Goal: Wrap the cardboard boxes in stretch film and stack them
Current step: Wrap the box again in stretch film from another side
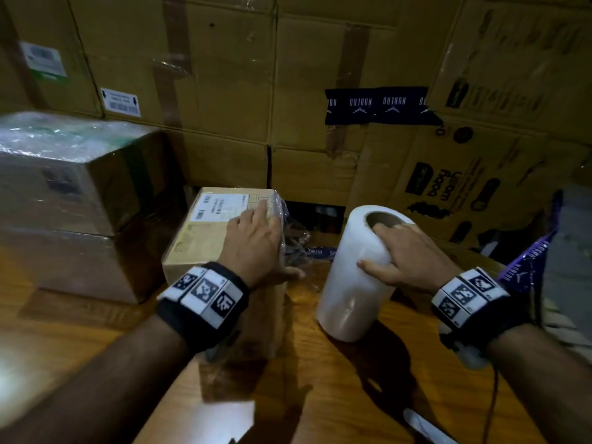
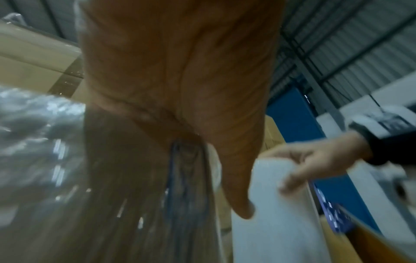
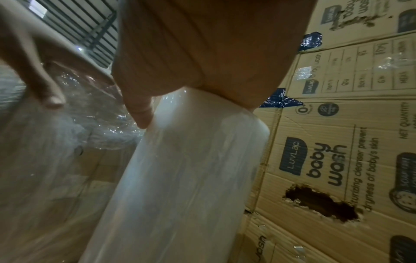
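1. Head view: the small box (image 1: 221,238) stands on the wooden tabletop (image 1: 320,395), its right edge loosely covered with film. The left hand (image 1: 253,248) lies flat on its top, fingers straight, thumb down the right side. Right of the box, across a narrow strip of bare wood, the film roll (image 1: 349,277) stands upright; the right hand (image 1: 410,254) holds its top rim, a finger in the core. Two wrapped boxes (image 1: 64,200) are stacked left of the box; a wall of cartons (image 1: 256,91) is close behind it.
2. Left wrist view: blurred; only here, a blue panel (image 2: 292,124) shows beyond the box.
3. Right wrist view: only here, a torn hole (image 3: 321,202) shows in a carton right of the roll.
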### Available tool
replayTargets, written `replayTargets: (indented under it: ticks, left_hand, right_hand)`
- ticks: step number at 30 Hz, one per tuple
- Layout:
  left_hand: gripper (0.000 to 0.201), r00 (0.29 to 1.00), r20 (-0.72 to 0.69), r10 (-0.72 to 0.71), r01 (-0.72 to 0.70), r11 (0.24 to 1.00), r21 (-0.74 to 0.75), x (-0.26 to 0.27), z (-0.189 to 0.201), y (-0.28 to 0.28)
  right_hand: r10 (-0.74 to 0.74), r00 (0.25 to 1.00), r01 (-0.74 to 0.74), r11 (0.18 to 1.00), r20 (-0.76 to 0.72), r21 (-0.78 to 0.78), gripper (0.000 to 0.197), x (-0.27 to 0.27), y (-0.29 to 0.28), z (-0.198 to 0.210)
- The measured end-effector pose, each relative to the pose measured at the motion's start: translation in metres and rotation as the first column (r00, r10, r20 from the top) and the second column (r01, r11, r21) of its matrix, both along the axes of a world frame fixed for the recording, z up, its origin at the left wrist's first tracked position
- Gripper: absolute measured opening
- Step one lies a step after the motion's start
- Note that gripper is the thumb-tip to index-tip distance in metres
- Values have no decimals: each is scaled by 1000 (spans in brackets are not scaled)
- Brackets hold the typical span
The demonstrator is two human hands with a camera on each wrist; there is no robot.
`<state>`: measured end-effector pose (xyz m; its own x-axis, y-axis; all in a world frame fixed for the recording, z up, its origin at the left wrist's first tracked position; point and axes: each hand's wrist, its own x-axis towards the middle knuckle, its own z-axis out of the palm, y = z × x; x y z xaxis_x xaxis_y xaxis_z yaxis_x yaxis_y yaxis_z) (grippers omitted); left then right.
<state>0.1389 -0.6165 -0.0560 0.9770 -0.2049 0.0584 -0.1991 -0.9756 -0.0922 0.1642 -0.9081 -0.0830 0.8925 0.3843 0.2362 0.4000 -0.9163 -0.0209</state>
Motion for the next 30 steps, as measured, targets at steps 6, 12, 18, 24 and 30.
replayTargets:
  ticks: [6, 12, 18, 24, 30]
  left_hand:
    - [135, 980, -134, -149, 167, 976, 141, 32, 33, -11]
    - [140, 939, -300, -167, 255, 924, 284, 72, 33, -33]
    - [125, 931, -362, -47, 188, 912, 365, 114, -23, -26]
    - [104, 950, -309, 43, 108, 884, 455, 64, 2, -27]
    - [83, 940, -336, -56, 218, 857, 467, 44, 2, -26]
  right_hand:
    - [64, 998, -64, 996, -2, -57, 53, 2, 2, 0]
    - [66, 998, -65, 996, 19, -53, 50, 3, 17, 0]
    - [87, 996, -87, 996, -9, -23, 55, 8, -2, -1]
    - [71, 996, -80, 980, -52, -181, 53, 13, -9, 8]
    - [-75, 986, 118, 943, 147, -312, 73, 26, 11, 6]
